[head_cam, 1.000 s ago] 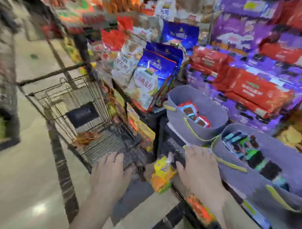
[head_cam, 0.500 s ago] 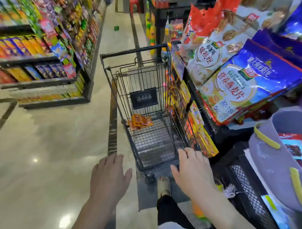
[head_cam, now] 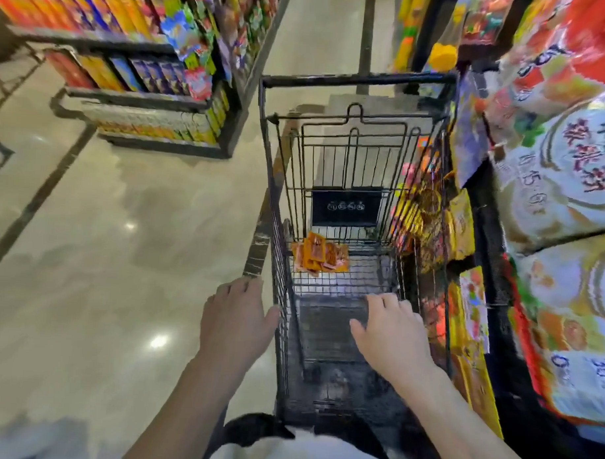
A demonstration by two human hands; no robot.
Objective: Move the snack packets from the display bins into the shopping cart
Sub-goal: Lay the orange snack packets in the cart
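Occupying the upper left of the frame, a stocked shelf rack (head_cam: 145,69) stands. Lower centre-left, the left hand (head_cam: 236,316) hangs palm down, fingers loosely extended, empty, just beside the left wall of the shopping cart (head_cam: 354,80). Orange snack packets (head_cam: 319,255) lie heaped on the cart's wire floor at centre, below a black placard (head_cam: 346,206). Right of centre, the right hand (head_cam: 393,335) hovers over the basket, fingers spread, empty. Large snack bags (head_cam: 570,177) fill the right edge.

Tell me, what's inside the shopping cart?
Some orange snack packets lie on the wire floor of the cart, near its far end, below a black sign. The right hand covers part of the near floor, so anything under it is hidden.
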